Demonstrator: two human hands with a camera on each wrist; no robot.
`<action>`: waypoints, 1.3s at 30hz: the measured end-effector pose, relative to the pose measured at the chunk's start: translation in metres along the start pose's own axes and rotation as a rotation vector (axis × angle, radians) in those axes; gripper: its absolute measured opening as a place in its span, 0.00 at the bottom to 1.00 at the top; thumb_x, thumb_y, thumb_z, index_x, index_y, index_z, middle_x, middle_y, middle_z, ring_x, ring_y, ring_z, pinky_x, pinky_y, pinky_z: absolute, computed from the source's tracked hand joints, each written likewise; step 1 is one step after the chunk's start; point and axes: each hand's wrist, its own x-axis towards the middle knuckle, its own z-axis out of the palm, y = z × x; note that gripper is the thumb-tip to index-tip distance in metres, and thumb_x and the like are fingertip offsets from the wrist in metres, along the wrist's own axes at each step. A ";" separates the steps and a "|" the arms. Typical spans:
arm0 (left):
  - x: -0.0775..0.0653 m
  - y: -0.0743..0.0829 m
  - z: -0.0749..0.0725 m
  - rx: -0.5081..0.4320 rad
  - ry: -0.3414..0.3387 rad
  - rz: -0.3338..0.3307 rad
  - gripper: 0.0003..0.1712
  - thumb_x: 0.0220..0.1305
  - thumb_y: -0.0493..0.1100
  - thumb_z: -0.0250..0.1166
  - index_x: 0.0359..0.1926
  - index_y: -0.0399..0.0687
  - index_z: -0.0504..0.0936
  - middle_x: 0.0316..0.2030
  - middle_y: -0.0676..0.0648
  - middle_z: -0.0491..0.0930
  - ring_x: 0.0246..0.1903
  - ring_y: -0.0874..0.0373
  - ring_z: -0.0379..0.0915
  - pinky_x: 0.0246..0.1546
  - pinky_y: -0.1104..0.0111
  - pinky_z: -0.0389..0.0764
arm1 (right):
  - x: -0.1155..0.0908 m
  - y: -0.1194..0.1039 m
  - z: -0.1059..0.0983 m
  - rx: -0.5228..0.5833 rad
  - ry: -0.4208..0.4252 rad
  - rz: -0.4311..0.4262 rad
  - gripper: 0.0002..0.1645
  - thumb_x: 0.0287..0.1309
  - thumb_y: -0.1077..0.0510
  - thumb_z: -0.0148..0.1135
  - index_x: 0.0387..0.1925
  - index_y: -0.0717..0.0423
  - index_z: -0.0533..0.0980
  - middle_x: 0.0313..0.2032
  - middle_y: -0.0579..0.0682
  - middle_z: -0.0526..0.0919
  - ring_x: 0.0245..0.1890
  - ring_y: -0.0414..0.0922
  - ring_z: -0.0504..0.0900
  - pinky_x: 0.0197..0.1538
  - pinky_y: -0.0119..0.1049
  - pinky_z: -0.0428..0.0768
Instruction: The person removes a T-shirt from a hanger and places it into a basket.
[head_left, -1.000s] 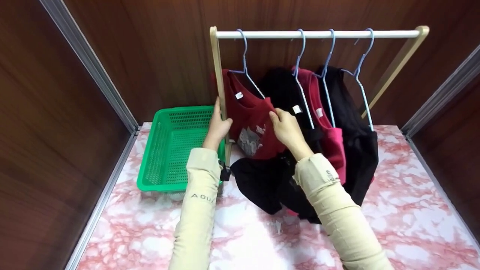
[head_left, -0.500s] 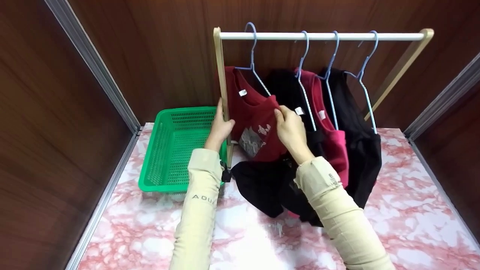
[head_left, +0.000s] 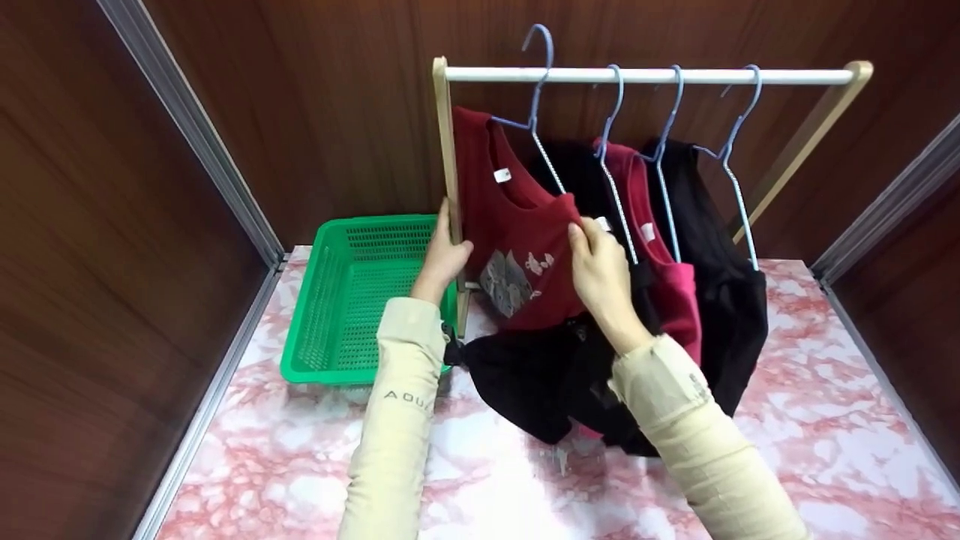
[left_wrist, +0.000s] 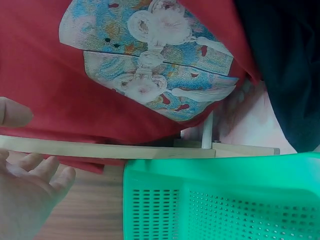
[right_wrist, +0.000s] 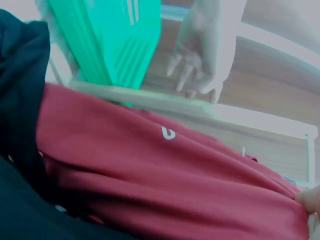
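Note:
My right hand (head_left: 602,274) pinches the shoulder of a dark red shirt (head_left: 480,202) with a grey and white print, at the hanger's near end. The shirt's blue hanger (head_left: 535,105) has its hook raised above the rack's white rod, its tip clear of it. At the rack's left wooden post (head_left: 448,150), my left hand (head_left: 445,259) has its fingers against the post and its thumb on the shirt side. In the left wrist view a gap shows between the thumb (left_wrist: 15,112) and the post; the fingers look relaxed.
A green perforated basket (head_left: 296,322) stands left of the rack. Several garments hang farther right: a black one (head_left: 570,165), a pink one (head_left: 675,300) and another black one (head_left: 697,202). The white rod (head_left: 795,76) spans the posts. Brown wood-grain panels (head_left: 300,112) surround the marbled surface (head_left: 315,465).
My right hand has moved slightly right with the red shirt. Its hanger hook has risen off the rod and shifted right. My left hand stays at the post.

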 end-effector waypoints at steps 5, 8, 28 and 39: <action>-0.002 0.000 0.000 -0.001 -0.012 -0.007 0.47 0.65 0.35 0.51 0.75 0.61 0.34 0.76 0.46 0.38 0.75 0.49 0.38 0.70 0.55 0.56 | -0.013 0.017 0.002 0.065 0.056 -0.031 0.17 0.69 0.55 0.46 0.48 0.58 0.77 0.42 0.61 0.81 0.44 0.55 0.77 0.52 0.50 0.71; -0.004 0.000 0.000 0.000 -0.006 -0.004 0.45 0.66 0.36 0.50 0.75 0.61 0.34 0.76 0.47 0.38 0.75 0.50 0.37 0.70 0.55 0.56 | -0.022 0.030 0.004 0.062 0.096 -0.069 0.14 0.68 0.56 0.47 0.43 0.60 0.77 0.34 0.62 0.78 0.37 0.55 0.74 0.46 0.49 0.71; -0.026 0.019 0.029 0.595 0.223 0.607 0.26 0.69 0.35 0.49 0.67 0.51 0.66 0.67 0.45 0.66 0.68 0.49 0.60 0.68 0.53 0.61 | -0.075 0.123 -0.029 0.182 0.102 -0.086 0.10 0.63 0.64 0.54 0.34 0.64 0.81 0.24 0.33 0.75 0.27 0.29 0.69 0.34 0.20 0.66; -0.031 0.020 0.033 0.585 0.076 0.655 0.22 0.69 0.53 0.50 0.58 0.50 0.75 0.63 0.47 0.72 0.69 0.53 0.58 0.71 0.52 0.51 | -0.084 0.147 -0.051 0.373 -0.004 -0.056 0.11 0.63 0.68 0.52 0.26 0.67 0.75 0.18 0.34 0.70 0.21 0.29 0.68 0.27 0.26 0.66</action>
